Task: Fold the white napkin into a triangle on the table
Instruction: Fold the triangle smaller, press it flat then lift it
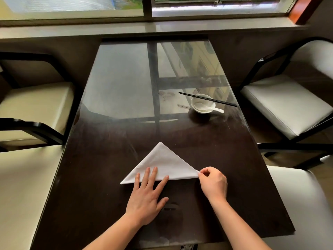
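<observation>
The white napkin (163, 162) lies flat on the dark glass-topped table (111, 141) as a triangle, its apex pointing away from me and its long edge toward me. My left hand (148, 193) lies flat with straight, spread fingers, the fingertips pressing on the napkin's near edge left of centre. My right hand (212, 183) pinches the napkin's right corner between thumb and fingers.
A white bowl (202, 104) with a white spoon (210, 108) in it and black chopsticks (207, 99) across its rim stands at the far right of the table. Cushioned chairs stand on both sides (286, 103) (34, 105). A window sill runs behind the table.
</observation>
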Demonstrator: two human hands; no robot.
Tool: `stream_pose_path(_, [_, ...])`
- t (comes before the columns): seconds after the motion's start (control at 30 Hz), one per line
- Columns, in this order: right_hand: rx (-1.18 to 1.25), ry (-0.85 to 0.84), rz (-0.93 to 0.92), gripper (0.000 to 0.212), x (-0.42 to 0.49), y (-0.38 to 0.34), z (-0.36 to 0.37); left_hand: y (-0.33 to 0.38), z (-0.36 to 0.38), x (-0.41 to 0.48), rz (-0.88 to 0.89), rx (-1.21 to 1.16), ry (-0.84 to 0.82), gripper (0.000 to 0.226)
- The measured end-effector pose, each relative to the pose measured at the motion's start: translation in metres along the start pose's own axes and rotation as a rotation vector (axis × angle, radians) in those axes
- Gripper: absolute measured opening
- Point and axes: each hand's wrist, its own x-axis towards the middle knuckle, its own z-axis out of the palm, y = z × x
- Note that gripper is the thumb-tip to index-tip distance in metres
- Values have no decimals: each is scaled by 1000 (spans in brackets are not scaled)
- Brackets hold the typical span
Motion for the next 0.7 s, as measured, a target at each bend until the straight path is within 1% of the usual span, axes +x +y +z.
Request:
stream_pose_path(0.1, [9, -32, -6, 3, 4, 1, 0, -2, 4, 0, 12, -1, 3, 66])
stream_pose_path(0.13, [46, -41, -9, 7, 4, 2, -1, -2, 5, 0, 11, -3, 7, 66])
stream_pose_path(0.2, [106, -13, -62, 21, 0, 6, -5, -2, 5, 0, 4, -1, 8, 65])
stream_pose_path(0.27, [28, 79, -253, 33, -8, 12, -8, -2, 6, -1, 1, 1, 10, 65])
stream_pose_path(0.33, [-138, 120, -556, 44, -19, 17, -3, -2, 8, -1, -1, 3, 21, 65])
stream_pose_path(0.37, [-238, 101, -701, 48, -25, 18, 0, -2, 9, -1, -4, 1, 24, 65])
stream_pose_path(0.4, [-336, 44, -806, 52, -30, 18, 4, -3, 9, -1, -7, -4, 23, 66])
stream_pose_path(0.43, [-432, -36, -851, 58, -34, 19, 8, -3, 10, -1, -11, -10, 18, 66])
stream_pose_path(0.5, [-595, -183, -814, 74, -35, 24, 14, -3, 10, -1, -13, -14, 5, 65])
stream_pose_path(0.53, [-647, -230, -797, 80, -34, 28, 16, -3, 11, -1, -10, -11, 1, 65])
stream_pose_path(0.63, [-721, -315, -829, 92, -27, 38, 17, -3, 10, -2, -6, -12, -10, 67])
stream_pose_path(0.7, [-736, -327, -841, 95, -25, 40, 15, 2, 7, 1, -9, -25, -17, 71])
